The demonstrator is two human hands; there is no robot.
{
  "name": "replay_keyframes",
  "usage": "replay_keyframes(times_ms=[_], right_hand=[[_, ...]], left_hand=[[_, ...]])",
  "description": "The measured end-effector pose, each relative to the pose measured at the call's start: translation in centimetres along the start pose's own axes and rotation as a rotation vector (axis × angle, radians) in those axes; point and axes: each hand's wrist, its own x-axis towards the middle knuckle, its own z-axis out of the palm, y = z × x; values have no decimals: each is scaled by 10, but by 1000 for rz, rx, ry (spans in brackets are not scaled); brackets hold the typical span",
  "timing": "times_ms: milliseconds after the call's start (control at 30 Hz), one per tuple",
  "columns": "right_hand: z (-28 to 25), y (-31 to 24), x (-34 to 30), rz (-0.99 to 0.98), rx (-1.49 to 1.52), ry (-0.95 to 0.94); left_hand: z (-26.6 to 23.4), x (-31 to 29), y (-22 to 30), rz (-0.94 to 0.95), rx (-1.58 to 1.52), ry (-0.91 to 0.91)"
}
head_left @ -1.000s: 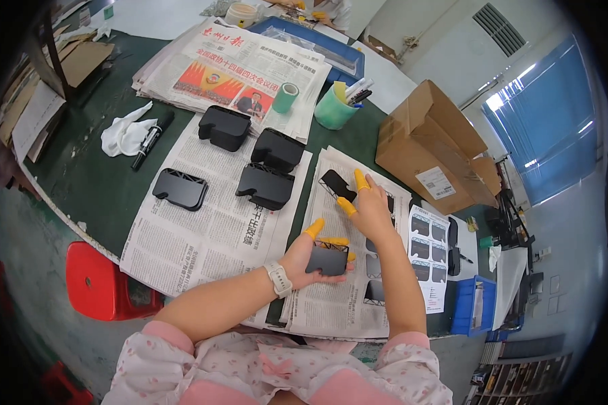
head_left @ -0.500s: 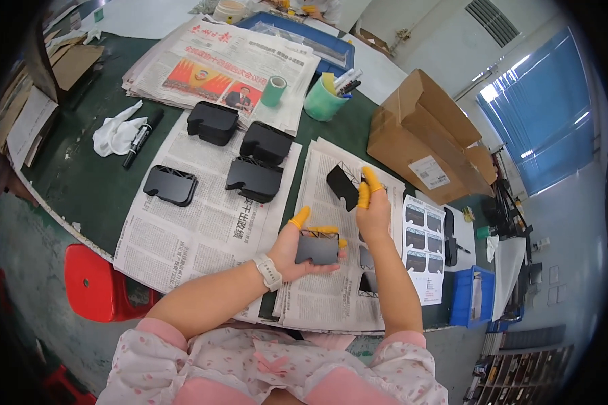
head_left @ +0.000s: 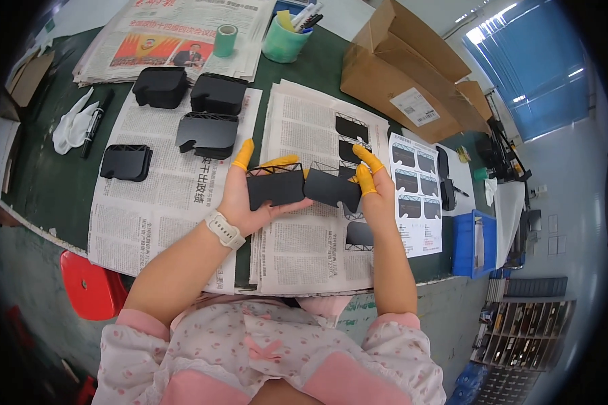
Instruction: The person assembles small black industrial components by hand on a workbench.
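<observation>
My left hand, with yellow finger cots and a pale watch at its wrist, grips a flat black plate with a cut-out corner and a lattice strip along its top. A similar black plate is pinched between the cot-covered fingers of my right hand. The two plates sit side by side, their near edges meeting or almost so. Under them lies a newspaper stack, where more of these plates form a column, partly covered by my right hand and its plate.
Several stacks of black plates stand on newspaper to the left. Beyond are a green tape roll and a pen cup. A cardboard box, a printed sheet and a blue bin lie rightward; a red stool stands lower left.
The plate in my right hand has come down and left, beside the one in my left hand. Its lattice strip now faces up. The view has shifted, uncovering plates in the column.
</observation>
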Motion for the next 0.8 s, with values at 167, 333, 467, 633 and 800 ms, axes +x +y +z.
replay_keyframes(times_ms=[167, 333, 467, 633, 800], right_hand=[[-4, 3, 0, 29, 45, 11], [-3, 3, 4, 51, 135, -9], [-2, -6, 4, 80, 124, -16], [23, -68, 8, 56, -298, -132], [70, -99, 11, -125, -591, -220]], left_hand=[[6, -3, -6, 39, 32, -7], [6, -6, -5, 47, 75, 35], [2, -2, -8, 81, 131, 71], [-3, -1, -11, 60, 247, 103], [1, -4, -16, 41, 208, 45]])
